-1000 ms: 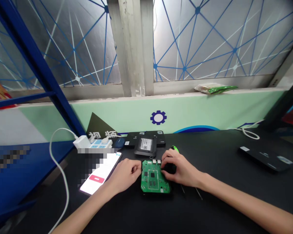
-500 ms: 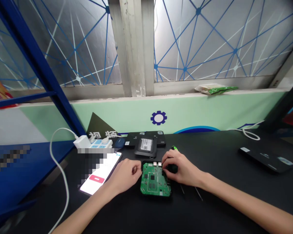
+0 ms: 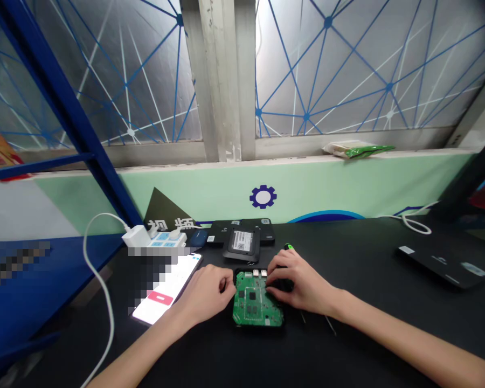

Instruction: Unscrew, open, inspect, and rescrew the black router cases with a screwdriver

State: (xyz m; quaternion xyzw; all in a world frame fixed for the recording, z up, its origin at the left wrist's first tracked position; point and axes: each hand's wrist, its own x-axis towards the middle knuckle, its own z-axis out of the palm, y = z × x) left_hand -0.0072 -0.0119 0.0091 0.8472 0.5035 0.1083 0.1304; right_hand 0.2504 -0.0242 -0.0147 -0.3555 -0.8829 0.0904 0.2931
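Note:
A green circuit board (image 3: 253, 302) sits in its shallow black casing on the black desk in front of me. Against its left edge, my left hand (image 3: 215, 291) is closed, with thumb and forefinger pressed to the upper left side. My right hand (image 3: 293, 277) bends over the upper right edge, thumb and fingertips pinched at the board's rim; what lies under those fingers is partly hidden. Behind the right knuckles shows the green and black end of a tool handle (image 3: 289, 247). Two thin metal shafts (image 3: 330, 325) stick out below the right wrist.
A phone (image 3: 167, 293) with a lit screen lies left of the board. Behind it stand a power strip (image 3: 167, 240) and a white charger (image 3: 136, 236) with a cable. A black cover (image 3: 241, 242) leans near black boxes (image 3: 262, 226). Another black box (image 3: 440, 267) lies right.
My right thumb and fingertips have shifted slightly left, further over the board's right edge. My left hand stays at the left edge. The view has tilted a little.

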